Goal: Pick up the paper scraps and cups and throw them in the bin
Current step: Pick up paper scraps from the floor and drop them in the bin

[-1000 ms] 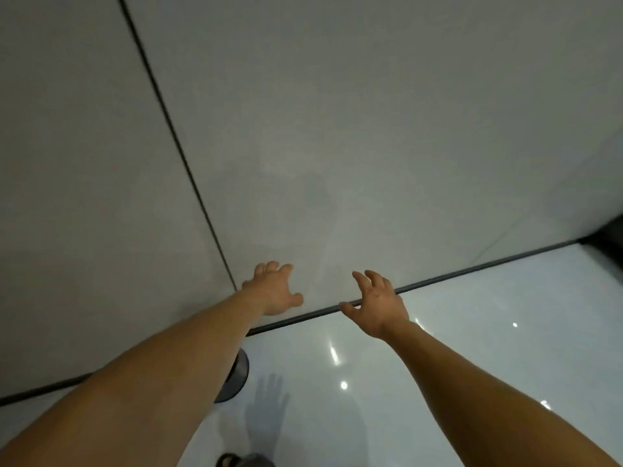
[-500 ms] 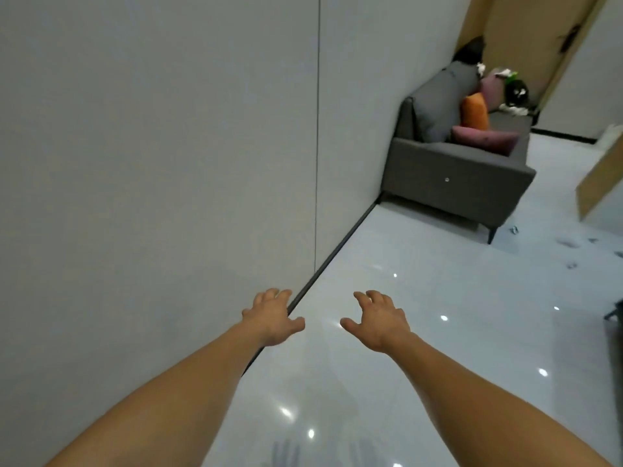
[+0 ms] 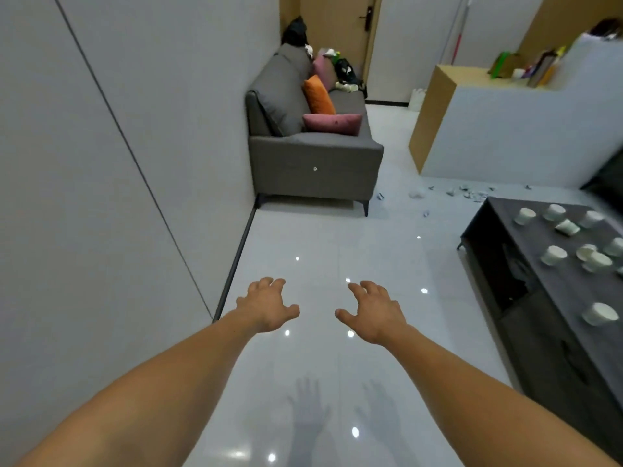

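Note:
Both my arms reach forward over a glossy white floor. My left hand and my right hand hang palm down with spread fingers and hold nothing. Several white paper cups stand or lie on a dark low table at the right, well away from both hands. Small paper scraps lie scattered on the floor beyond the table, near the foot of a white counter. No bin is in view.
A grey sofa with orange and pink cushions stands against the left wall ahead. A white and wood counter with items on top is at the far right. A wooden door lies behind the sofa.
The view has swung from the wall and floor joint to the right, bringing the sofa, then the table with cups and the scraps into sight. Both hands stay outstretched and empty.

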A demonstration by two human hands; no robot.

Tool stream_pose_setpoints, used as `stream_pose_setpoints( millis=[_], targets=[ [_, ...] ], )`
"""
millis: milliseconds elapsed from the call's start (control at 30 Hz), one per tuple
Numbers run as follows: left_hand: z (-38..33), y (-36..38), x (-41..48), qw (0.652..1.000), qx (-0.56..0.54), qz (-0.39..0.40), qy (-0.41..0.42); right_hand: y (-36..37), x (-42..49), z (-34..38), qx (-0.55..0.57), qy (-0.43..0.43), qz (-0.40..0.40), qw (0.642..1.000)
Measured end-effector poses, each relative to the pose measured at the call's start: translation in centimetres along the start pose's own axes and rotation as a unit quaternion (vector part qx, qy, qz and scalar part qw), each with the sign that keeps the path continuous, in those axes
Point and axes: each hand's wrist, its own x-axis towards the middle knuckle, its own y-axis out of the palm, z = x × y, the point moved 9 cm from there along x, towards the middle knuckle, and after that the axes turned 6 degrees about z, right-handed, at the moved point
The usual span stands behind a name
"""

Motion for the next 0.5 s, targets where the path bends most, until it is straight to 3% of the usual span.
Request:
stream_pose_setpoints(
  millis=[233, 500],
  targets=[
    [-13.4, -2.8, 13.2, 0.995, 0.052, 0.008, 0.084, -5.2, 8.8, -10.7, 0.046, 0.072, -0.026, 0.996],
    [-26.1, -7.2, 26.1, 0.994, 0.050, 0.007, 0.094, -14.7, 19.8, -23.3, 0.062, 0.094, -0.039, 0.993]
  ],
)
